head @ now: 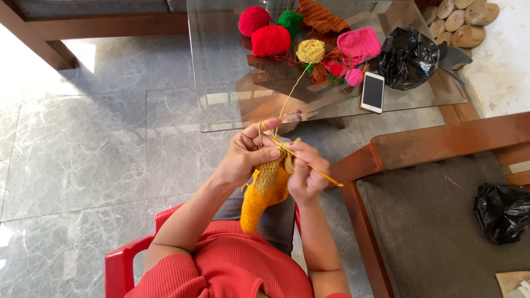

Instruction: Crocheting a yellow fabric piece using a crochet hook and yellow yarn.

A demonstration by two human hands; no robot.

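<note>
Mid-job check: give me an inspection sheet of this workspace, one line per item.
Surface: glass table over grey marble floor.
Job's things: mustard-yellow knitted piece, yellow hook, strand up to yellow yarn ball.
Clutter: red yarn balls, green ball, pink knitted piece, white phone, black plastic bag.
Hands: left hand grips the piece, yarn round a finger; right hand holds the hook.
Cables: nothing seen.
Surroundings: red plastic chair, wooden-framed seat.

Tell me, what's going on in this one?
A person seated in a red plastic chair is crocheting. The left hand holds the mustard-yellow crocheted piece with yarn looped over a finger; the right hand works a yellow crochet hook. The strand runs up to a yellow yarn ball on the glass table, among red and green balls.
</note>
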